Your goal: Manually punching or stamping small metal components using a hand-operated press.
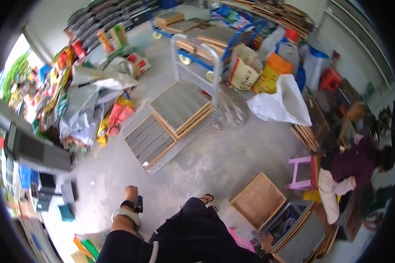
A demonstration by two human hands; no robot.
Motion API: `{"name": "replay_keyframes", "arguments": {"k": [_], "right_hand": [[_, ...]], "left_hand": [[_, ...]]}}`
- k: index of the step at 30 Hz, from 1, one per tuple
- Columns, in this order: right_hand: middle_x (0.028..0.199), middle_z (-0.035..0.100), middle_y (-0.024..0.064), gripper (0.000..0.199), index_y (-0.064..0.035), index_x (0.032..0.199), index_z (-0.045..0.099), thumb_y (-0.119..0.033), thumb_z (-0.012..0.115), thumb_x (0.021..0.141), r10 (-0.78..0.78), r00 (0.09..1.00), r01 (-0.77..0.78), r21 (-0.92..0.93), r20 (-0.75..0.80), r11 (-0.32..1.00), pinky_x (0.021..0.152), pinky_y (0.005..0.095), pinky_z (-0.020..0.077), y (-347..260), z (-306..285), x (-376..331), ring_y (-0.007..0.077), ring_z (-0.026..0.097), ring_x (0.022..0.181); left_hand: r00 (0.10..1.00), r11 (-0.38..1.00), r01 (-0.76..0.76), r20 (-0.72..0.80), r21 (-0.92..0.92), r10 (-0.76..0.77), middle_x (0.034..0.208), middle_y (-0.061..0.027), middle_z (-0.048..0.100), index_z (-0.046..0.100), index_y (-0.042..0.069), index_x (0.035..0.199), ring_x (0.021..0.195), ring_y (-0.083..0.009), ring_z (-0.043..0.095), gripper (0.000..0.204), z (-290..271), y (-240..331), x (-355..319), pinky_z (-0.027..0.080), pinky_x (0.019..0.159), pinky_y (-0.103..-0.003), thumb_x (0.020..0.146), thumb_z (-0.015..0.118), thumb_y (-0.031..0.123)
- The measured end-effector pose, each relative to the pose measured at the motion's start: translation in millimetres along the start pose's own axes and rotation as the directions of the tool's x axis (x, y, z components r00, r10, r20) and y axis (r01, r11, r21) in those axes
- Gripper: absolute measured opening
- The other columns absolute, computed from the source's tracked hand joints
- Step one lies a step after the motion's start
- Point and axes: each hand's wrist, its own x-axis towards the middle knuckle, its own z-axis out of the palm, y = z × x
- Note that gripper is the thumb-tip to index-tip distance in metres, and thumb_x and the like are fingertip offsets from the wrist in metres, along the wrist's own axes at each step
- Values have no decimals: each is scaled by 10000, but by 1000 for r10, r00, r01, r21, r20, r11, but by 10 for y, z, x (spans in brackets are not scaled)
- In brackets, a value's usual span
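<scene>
My left hand hangs over the concrete floor with its fingers curled into a fist, and nothing shows in it. A dark watch-like band sits on that wrist. Low at the right, my right hand is at the near side of a grey bin holding dark, unclear items. Its fingers are too blurred to read. An empty shallow wooden tray leans against the far left of this bin. Grey-faced wooden-framed trays are stacked just right of my right hand.
A flat cart with a pale handle carries grey wooden-framed trays ahead. Sacks stand at the right. Another person sits near a pink stool. Piled bags and a grey cooler-like unit are at the left.
</scene>
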Motion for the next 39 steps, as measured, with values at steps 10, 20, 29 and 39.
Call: {"name": "replay_keyframes", "arguments": {"k": [10, 20, 29, 39], "right_hand": [[581, 589, 127, 322, 10, 757, 630, -288, 510, 783, -135, 926, 222, -220, 353, 950, 572, 350, 443, -1478, 972, -37, 251, 573, 546], [764, 636, 129, 281, 9, 914, 633, -236, 565, 795, -52, 802, 333, -374, 595, 866, 631, 280, 462, -2505, 2918, -616, 157, 594, 682], [874, 638, 165, 313, -25, 993, 621, -252, 602, 779, -197, 731, 459, -256, 654, 851, 711, 327, 484, -3728, 3733, -808, 249, 625, 798], [1120, 527, 230, 590, 5, 1143, 501, -373, 634, 711, 144, 434, 744, -444, 889, 500, 899, 399, 406, -3727, 5341, 852, 353, 501, 1048]], "left_hand": [[636, -142, 719, 727, -680, -257, 819, -134, 637, 560, -52, 997, 612, -229, 628, 259, 598, -177, -1480, 496, 494, -293, 787, 513, 92], [878, -61, 445, 449, -893, -166, 777, -141, 635, 456, -73, 1172, 583, -182, 614, 449, 89, -1378, -192, 452, 471, -244, 768, 538, 102], [676, 73, 662, 552, -746, -488, 704, -118, 596, 490, -6, 1168, 528, -215, 576, 455, 199, -2609, 759, 499, 511, -338, 736, 507, 136], [872, -15, 451, 445, -892, -204, 1084, -139, 543, 401, 11, 1246, 738, -169, 584, 483, -386, -1300, 1426, 472, 547, -263, 823, 545, 195]]}}
